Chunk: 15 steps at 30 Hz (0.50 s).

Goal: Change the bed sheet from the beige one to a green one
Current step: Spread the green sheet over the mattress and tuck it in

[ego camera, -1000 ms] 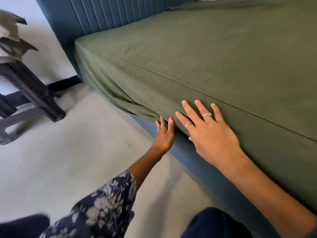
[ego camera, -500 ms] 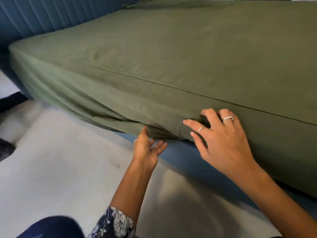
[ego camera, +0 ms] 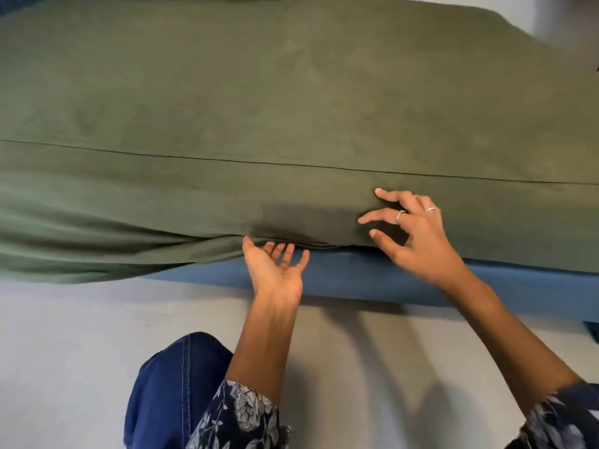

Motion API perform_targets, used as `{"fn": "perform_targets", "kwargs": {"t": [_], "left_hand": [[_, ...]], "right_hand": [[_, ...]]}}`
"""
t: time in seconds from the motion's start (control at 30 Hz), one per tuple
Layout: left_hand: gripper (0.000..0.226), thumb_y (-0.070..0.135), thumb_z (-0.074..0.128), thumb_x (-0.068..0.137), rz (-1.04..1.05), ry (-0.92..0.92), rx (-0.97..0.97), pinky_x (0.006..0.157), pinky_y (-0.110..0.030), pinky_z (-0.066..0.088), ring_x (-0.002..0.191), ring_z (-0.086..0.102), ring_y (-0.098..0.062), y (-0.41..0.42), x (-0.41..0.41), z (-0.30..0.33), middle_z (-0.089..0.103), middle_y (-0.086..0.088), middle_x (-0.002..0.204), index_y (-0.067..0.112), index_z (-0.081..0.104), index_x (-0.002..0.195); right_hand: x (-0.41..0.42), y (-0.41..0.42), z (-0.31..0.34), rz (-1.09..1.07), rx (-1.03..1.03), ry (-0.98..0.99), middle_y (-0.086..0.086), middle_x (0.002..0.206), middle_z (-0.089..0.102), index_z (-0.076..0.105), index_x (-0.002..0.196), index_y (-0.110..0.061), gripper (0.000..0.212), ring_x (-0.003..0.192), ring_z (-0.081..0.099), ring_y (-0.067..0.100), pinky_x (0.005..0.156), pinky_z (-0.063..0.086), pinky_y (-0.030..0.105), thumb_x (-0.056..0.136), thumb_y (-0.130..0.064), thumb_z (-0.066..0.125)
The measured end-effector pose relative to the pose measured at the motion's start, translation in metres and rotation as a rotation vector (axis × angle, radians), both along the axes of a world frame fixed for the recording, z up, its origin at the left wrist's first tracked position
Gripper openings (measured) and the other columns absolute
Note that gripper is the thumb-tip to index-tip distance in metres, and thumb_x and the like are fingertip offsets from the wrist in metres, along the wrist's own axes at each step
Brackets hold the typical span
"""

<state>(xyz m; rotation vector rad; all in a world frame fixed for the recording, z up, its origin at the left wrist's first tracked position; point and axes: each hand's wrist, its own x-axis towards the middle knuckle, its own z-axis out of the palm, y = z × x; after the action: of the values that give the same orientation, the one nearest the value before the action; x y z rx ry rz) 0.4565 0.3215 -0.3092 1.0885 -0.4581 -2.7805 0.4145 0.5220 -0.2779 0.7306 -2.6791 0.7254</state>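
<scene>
Along the near side of a bed, one person tucks a green sheet [ego camera: 291, 102] under the mattress, the beige one nowhere in sight. One green sheet covers the top and near side of the mattress, smooth above its seam line and gathered into loose folds at the lower left, where the hem hangs down over the blue bed base [ego camera: 405, 283].

Just below the sheet's hem, the left hand [ego camera: 275, 270] lies palm up with its fingers [ego camera: 287, 251] spread and relaxed, their tips at the gap between the mattress and the base; it holds nothing. Above and to the right of it, against the side of the sheet, the right hand [ego camera: 418, 234] hovers or rests lightly, its fingers [ego camera: 376, 217] half curled and apart, gripping no cloth that can be made out. Three rings show, all on the right hand; none can be made out on the left.

By the look of it the change is nearly done: the green sheet is on and the job in hand is tucking the near edge. The next move would seem to call for lifting the mattress side with the right hand while the left pushes the hem into the gap, then working left toward the slack folds.

Counted: one sheet, one bed base, two hands, one knee in blue trousers [ego camera: 175, 384] on the pale floor [ego camera: 71, 351] below the bed, two floral sleeves.
</scene>
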Motion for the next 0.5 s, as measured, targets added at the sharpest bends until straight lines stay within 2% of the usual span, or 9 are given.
{"fn": "perform_targets", "kwargs": {"t": [0.1,0.37,0.43,0.5], "left_hand": [[0.073,0.056,0.037,0.096,-0.037,0.051,0.057,0.102,-0.048,0.038,0.134,0.041,-0.028,-0.009,0.003,-0.002,0.039,-0.016,0.145,0.001,0.032,0.143],[0.104,0.073,0.049,0.081,-0.150,0.131,0.118,0.107,-0.044,0.039,0.131,0.042,-0.034,-0.041,-0.005,-0.001,0.038,-0.023,0.143,-0.008,0.028,0.142],[0.114,0.075,0.052,0.076,-0.175,0.150,0.154,0.112,-0.046,0.033,0.136,0.035,-0.036,-0.049,-0.012,0.001,0.031,-0.024,0.147,-0.008,0.018,0.146],[0.122,0.078,0.055,0.072,-0.202,0.179,0.181,0.114,-0.047,0.029,0.138,0.032,-0.035,-0.052,-0.016,0.000,0.028,-0.024,0.149,-0.007,0.012,0.147]], "right_hand": [[0.005,-0.007,0.005,-0.040,-0.019,-0.032,-0.019,0.132,0.045,0.067,0.097,-0.044,0.023,0.111,0.035,0.003,0.106,0.008,0.016,0.080,-0.041,0.052],[0.010,-0.021,0.022,-0.120,-0.074,-0.140,-0.020,0.129,0.046,0.070,0.091,-0.039,0.014,0.117,0.031,0.003,0.113,0.015,0.037,0.085,-0.027,0.065],[0.012,-0.025,0.027,-0.134,-0.078,-0.155,-0.019,0.129,0.047,0.067,0.089,-0.043,0.014,0.119,0.033,0.006,0.113,0.018,0.036,0.082,-0.033,0.061],[0.015,-0.027,0.031,-0.135,-0.067,-0.170,-0.014,0.133,0.047,0.067,0.090,-0.041,0.013,0.119,0.033,0.008,0.111,0.019,0.032,0.084,-0.030,0.064]]}}
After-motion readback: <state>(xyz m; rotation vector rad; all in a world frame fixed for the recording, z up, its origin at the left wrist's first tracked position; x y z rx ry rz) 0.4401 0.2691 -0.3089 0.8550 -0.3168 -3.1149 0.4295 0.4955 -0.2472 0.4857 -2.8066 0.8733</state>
